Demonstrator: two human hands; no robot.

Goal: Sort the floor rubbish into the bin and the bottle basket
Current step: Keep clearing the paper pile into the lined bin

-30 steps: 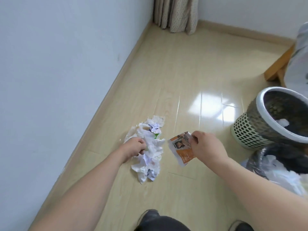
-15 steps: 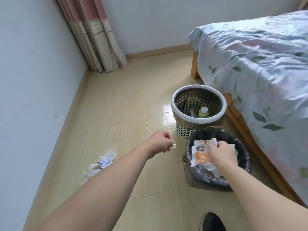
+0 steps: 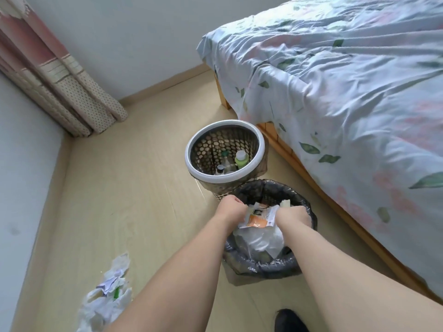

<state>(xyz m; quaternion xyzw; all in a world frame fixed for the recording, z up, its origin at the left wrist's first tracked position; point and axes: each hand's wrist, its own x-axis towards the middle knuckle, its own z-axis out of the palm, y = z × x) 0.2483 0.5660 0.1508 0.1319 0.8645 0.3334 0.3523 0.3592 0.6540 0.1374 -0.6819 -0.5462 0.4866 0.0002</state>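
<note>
Bin near centre, bottle basket just behind it, bed to the right, curtain far left, crumpled paper pile near left.

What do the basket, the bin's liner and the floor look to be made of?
Basket: probably moulded plastic, with a smooth white rim and a wall pierced by regular round holes.
Liner: thin dark plastic film, crinkled and glossy, folded over the bin's edge.
Floor: pale wood-look planks with visible seams and a slight sheen; laminate or real wood, I cannot tell which.

Bed, curtain, dark shoe
</note>
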